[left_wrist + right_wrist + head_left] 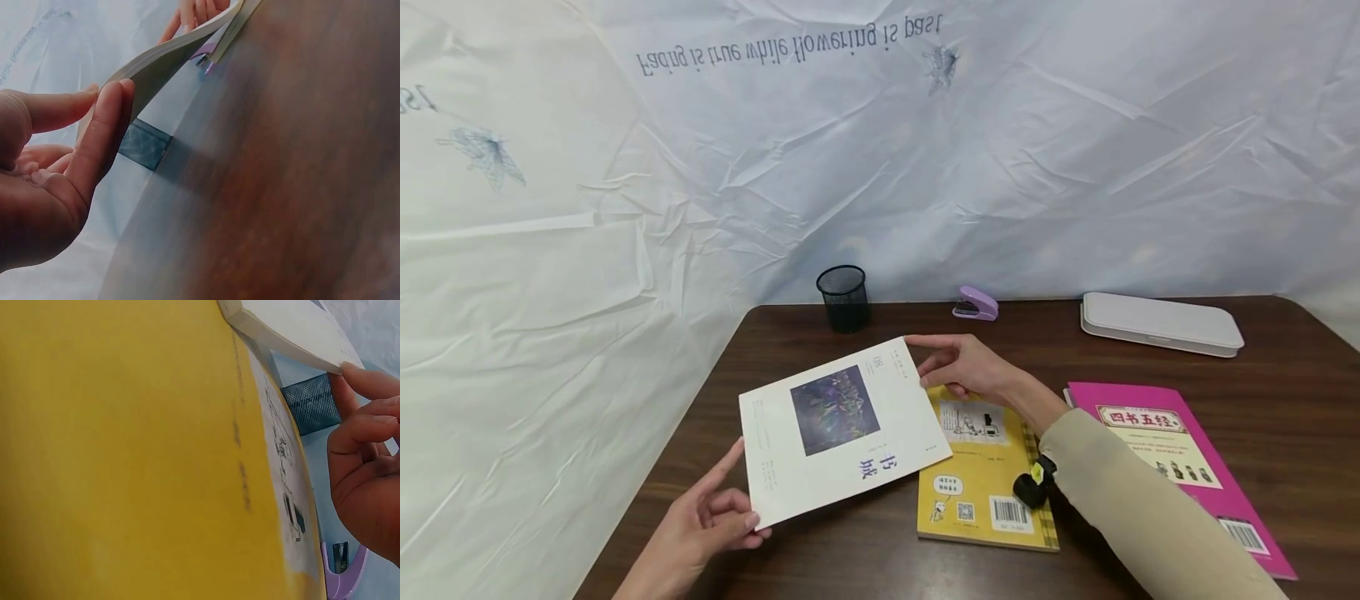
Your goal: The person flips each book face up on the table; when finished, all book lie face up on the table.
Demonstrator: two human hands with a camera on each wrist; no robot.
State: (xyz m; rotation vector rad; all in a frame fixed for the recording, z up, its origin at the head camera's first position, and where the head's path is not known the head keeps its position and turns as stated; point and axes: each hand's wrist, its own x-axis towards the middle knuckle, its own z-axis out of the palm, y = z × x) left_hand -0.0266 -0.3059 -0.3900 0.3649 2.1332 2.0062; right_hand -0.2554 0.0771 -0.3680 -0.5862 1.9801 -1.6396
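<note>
A white magazine (775,450) with a dark picture on its cover is held tilted above the table between both hands. My left hand (707,517) pinches its near left corner, thumb on top; the left wrist view shows thumb and fingers of the left hand (75,137) on its edge. At the far right corner, my right hand (966,367) grips the edge, and in the right wrist view the thumb of the right hand (369,437) lies on the cover. Beneath the right forearm lies a yellow book (977,467), partly covered by the magazine's right side.
A magenta book (1210,450) lies at the right, partly under the right sleeve. Along the back stand a black mesh pen cup (844,300), a purple stapler (977,304) and a white case (1161,322). The dark wooden table (850,567) meets white sheeting (1000,167) behind.
</note>
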